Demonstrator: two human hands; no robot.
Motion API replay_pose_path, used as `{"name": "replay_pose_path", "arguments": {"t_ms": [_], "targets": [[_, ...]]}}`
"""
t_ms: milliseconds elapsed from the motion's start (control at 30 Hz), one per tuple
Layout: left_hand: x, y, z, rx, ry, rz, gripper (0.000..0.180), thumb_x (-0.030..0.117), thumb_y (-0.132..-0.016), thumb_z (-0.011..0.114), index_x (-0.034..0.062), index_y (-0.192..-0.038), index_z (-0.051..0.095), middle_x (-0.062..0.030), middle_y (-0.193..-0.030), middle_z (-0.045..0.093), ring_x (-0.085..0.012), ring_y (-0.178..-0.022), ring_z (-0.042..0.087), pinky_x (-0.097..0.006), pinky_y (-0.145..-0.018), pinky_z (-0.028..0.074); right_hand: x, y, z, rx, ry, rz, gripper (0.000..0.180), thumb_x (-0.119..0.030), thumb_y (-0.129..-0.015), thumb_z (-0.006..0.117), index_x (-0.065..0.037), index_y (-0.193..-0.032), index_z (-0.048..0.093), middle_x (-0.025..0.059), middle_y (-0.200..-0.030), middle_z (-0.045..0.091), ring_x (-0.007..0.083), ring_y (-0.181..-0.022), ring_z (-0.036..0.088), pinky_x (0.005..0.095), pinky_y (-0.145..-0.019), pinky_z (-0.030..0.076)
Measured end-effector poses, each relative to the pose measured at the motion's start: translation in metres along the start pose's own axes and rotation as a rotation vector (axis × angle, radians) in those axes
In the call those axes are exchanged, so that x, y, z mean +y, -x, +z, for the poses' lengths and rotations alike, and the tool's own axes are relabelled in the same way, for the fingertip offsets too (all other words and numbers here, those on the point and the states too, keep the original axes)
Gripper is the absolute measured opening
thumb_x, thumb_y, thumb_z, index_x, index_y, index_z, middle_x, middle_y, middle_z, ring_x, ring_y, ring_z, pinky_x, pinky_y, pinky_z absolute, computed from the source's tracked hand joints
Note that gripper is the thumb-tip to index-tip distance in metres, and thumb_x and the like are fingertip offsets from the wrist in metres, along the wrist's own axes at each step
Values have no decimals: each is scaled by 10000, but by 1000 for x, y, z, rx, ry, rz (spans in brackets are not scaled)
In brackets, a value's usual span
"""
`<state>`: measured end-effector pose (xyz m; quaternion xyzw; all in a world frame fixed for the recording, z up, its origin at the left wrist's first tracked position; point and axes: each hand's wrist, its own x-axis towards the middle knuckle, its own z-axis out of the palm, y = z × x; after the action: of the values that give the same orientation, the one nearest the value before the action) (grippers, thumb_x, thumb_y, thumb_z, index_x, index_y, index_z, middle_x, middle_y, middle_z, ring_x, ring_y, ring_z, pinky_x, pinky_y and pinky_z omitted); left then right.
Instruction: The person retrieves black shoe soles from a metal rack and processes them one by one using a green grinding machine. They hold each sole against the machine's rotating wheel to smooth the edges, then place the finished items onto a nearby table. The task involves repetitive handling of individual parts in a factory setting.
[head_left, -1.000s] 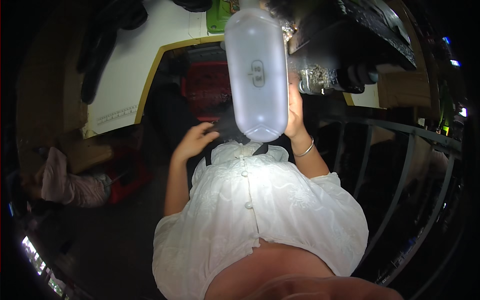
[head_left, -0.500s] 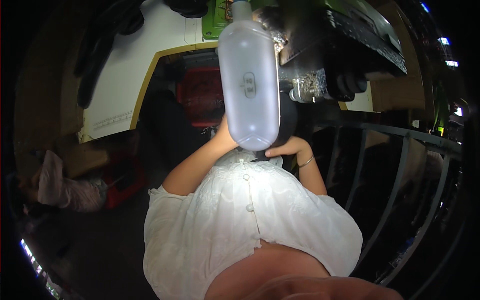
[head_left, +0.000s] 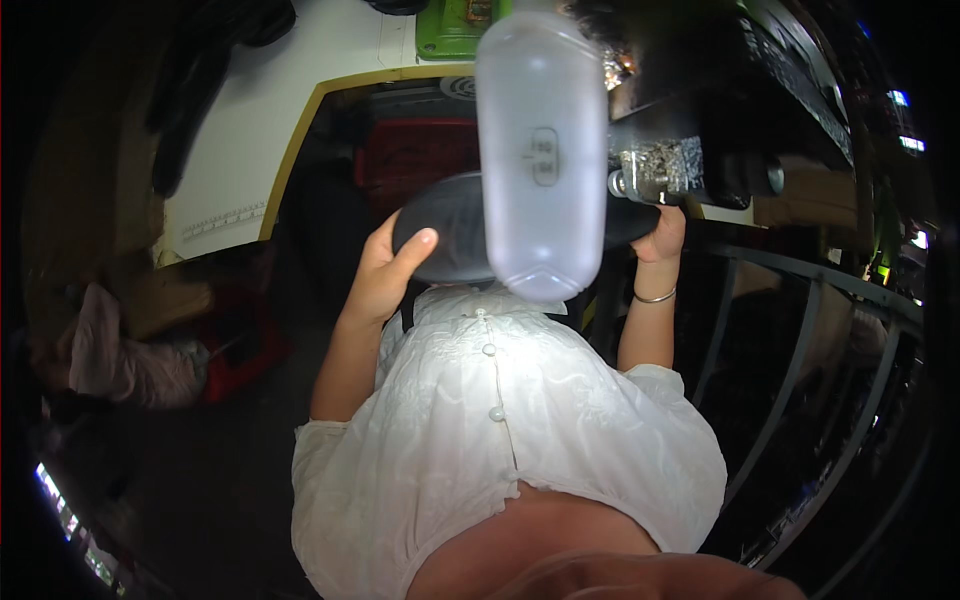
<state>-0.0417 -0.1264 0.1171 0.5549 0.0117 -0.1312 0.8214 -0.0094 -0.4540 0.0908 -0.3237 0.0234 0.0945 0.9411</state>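
Here the left hand (head_left: 385,268) curls its fingers (head_left: 413,248) around the left end of a dark, rounded oval object (head_left: 450,240), thumb laid on its upper face. The right hand (head_left: 660,233), a thin bangle (head_left: 655,296) at the wrist, grips the object's right end. A frosted translucent bottle (head_left: 541,150) hangs close to the camera and hides the object's middle. Behind stand a red crate (head_left: 415,160), a white board with a yellow edge (head_left: 255,120) and a black machine with a metal fitting (head_left: 655,170). Dark metal railings (head_left: 790,330) curve at right.
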Motion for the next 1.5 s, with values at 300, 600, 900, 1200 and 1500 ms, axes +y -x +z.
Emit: {"name": "replay_pose_path", "arguments": {"t_ms": [300, 600, 900, 1200, 1500], "targets": [[-38, 17, -79, 249, 33, -163, 274, 120, -862, 464, -20, -1096, 483, -77, -865, 585, -134, -685, 586, -255, -558, 494, 53, -17, 82, -125, 258, 100, 365, 53, -726, 558, 9, -1088, 545, 77, -974, 607, 152, -895, 583, 278, -801, 460], [-118, 0, -44, -282, -555, -329, 258, 108, -745, 580, -19, -969, 596, -83, -838, 634, -144, -733, 595, -277, -675, 477, 48, -31, 113, -149, 529, 126, 292, -21, -747, 654, 21, -1024, 574, 62, -952, 600, 136, -871, 560, 258, -785, 458], [-48, -48, -8, -148, -680, 281, 394, 295, -662, 741, 40, -941, 630, -135, -877, 614, -233, -756, 605, -320, -694, 486, 20, -40, 21, 140, 1146, -305, 361, -148, -817, 599, -9, -1139, 514, 92, -1112, 544, 170, -1012, 508, 301, -859, 419], [86, -125, -273, 1482, -1109, 263, 777, 390, -721, 671, 8, -1289, 305, -267, -1341, 247, -415, -1236, 280, -459, -1002, 281, -96, 4, -75, 748, 602, -852, 532, -110, -883, 481, -69, -1350, 230, 225, -1181, 432, 309, -898, 590, 350, -740, 512], [58, -77, -262, 745, -912, 60, 517, 265, -653, 764, -37, -1026, 570, -167, -920, 630, -271, -831, 613, -323, -764, 471, 2, -38, -53, 704, 664, -625, 476, -26, -804, 539, 40, -1238, 355, 158, -1227, 420, 211, -957, 551, 319, -766, 473]]}}
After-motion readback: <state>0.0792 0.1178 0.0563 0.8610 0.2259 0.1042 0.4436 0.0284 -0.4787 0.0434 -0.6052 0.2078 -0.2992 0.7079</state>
